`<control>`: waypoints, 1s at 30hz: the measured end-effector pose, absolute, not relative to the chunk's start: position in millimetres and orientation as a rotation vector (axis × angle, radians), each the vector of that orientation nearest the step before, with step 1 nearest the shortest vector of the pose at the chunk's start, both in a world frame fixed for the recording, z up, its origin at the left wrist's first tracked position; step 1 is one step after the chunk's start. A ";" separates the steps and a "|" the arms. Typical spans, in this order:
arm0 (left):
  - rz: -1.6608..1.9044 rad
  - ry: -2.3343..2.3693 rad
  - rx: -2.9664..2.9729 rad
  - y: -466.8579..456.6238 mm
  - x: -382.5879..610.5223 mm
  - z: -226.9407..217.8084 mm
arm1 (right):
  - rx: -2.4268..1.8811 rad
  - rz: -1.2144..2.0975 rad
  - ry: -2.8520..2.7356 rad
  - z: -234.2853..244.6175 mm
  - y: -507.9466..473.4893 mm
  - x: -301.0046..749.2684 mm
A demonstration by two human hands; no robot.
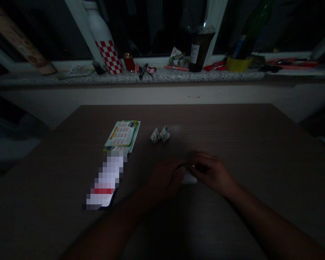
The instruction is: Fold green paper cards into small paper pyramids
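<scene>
In the dim head view, a small piece of white paper (189, 177) lies low over the table between my hands. My left hand (168, 175) grips its left side, with the fingers bent and partly in shadow. From the right, my right hand (212, 171) pinches the top edge between thumb and fingers. The fingertips of both hands nearly meet, and they hide much of the paper. Beyond them stand two small pointed folded-paper pieces (165, 134) with a coloured print, side by side.
A stack of printed calendar sheets (121, 133) lies left, touching a phone (108, 202) with a blurred-out screen. Along the granite windowsill (162, 76) stand a red-checked white bottle (109, 54), a dark plastic cup (200, 50), a green bottle (256, 23) and small clutter.
</scene>
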State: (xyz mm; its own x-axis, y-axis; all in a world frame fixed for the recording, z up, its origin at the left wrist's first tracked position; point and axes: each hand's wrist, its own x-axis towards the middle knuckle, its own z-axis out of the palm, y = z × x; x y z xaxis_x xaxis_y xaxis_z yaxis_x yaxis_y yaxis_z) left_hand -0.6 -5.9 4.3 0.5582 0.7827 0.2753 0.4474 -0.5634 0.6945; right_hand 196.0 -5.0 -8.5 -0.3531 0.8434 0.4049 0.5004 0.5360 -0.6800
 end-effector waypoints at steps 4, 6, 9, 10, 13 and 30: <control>0.981 1.242 2.275 -5.3 -3.6 5.9 | -1.168 0.494 -2.097 -7.1 -4.9 195.5; 1.070 1.228 2.388 -5.4 -6.8 8.8 | -1.210 0.485 -2.107 -7.1 -5.0 195.6; 1.036 1.014 2.572 -6.4 -9.8 14.1 | -1.268 0.467 -2.115 -7.0 -5.0 195.5; 0.988 0.932 2.612 -6.8 -9.7 15.5 | -1.285 0.459 -2.111 -7.2 -4.9 195.5; 0.776 0.806 2.680 -7.0 -6.5 16.6 | -1.318 0.442 -2.097 -8.8 -4.1 195.5; 0.358 0.805 2.764 3.9 -11.8 8.5 | -1.386 0.322 -2.246 -17.7 1.1 204.4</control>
State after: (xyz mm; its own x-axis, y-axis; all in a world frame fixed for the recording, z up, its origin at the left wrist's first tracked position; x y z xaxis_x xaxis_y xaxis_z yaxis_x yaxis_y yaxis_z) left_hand -11.8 3.9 8.5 0.8182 0.5505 0.1659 0.4916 -0.8194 0.2948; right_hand 204.4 1.1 -17.7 -0.3736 0.8864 0.2733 0.7741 0.4603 -0.4346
